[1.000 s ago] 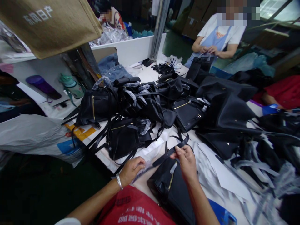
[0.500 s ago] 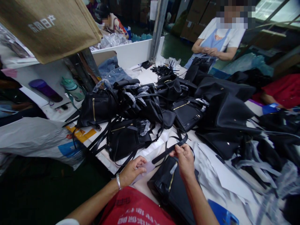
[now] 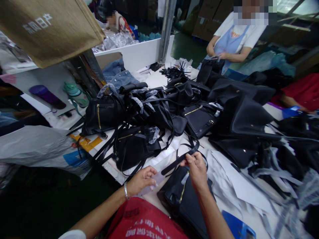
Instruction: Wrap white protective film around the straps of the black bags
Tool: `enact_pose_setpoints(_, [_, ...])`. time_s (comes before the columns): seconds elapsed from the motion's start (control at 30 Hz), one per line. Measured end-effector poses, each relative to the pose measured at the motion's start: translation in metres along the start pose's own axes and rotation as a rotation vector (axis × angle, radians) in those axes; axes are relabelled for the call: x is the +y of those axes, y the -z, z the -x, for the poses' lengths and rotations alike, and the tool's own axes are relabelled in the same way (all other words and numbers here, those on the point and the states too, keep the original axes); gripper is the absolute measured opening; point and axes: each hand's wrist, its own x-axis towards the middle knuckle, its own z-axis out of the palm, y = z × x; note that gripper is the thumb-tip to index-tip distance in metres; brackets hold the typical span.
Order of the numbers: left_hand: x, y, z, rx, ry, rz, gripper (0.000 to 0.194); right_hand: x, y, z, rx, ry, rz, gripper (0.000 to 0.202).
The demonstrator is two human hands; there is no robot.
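My right hand (image 3: 195, 169) pinches a black bag strap (image 3: 174, 165), whose rounded end points toward my other hand. Between thumb and fingers, my left hand (image 3: 142, 181) grips a thin translucent plastic sheet (image 3: 159, 179), close to the strap's end. Beneath my right forearm lies a black handbag (image 3: 174, 192) with a gold zipper, partly hidden by the arm. Just beyond my left hand is another black bag (image 3: 136, 146) with a short gold zipper and plastic-wrapped handle.
More black bags (image 3: 104, 114) are heaped across the table's middle, with large black pieces (image 3: 245, 113) at right. White paper sheets (image 3: 239, 182) and plastic strips lie on the right. A blue object (image 3: 238, 225) sits at the front edge. Facing me, a person in an apron (image 3: 230, 41) handles black material.
Both hands keep their holds on the strap and the plastic sheet, almost unmoved. The person across has shifted slightly to the right, and the view has tilted a little.
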Motion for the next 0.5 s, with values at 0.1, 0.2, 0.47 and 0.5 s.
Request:
enact_pose_setpoints(0.1, [0.0011,-0.0003,-0.0005,-0.005,0.009,0.032,0.036,0.0004,0.0009,0.0010,-0.026,-0.004,0.024,0.020])
enact_pose_setpoints(0.2, [0.0020,-0.0012,-0.0006,-0.027,0.022,0.064,0.036,0.0007,0.0015,0.0027,-0.036,-0.002,0.029,0.018])
enact_pose_setpoints(0.47, [0.0031,-0.0046,0.0004,-0.050,0.041,0.088,0.036,0.0019,0.0032,0.0058,-0.004,-0.019,-0.015,0.018])
enact_pose_setpoints(0.5, [0.0035,-0.0048,0.0005,-0.052,0.044,0.084,0.035,0.0018,0.0041,0.0061,0.020,-0.016,-0.026,0.018])
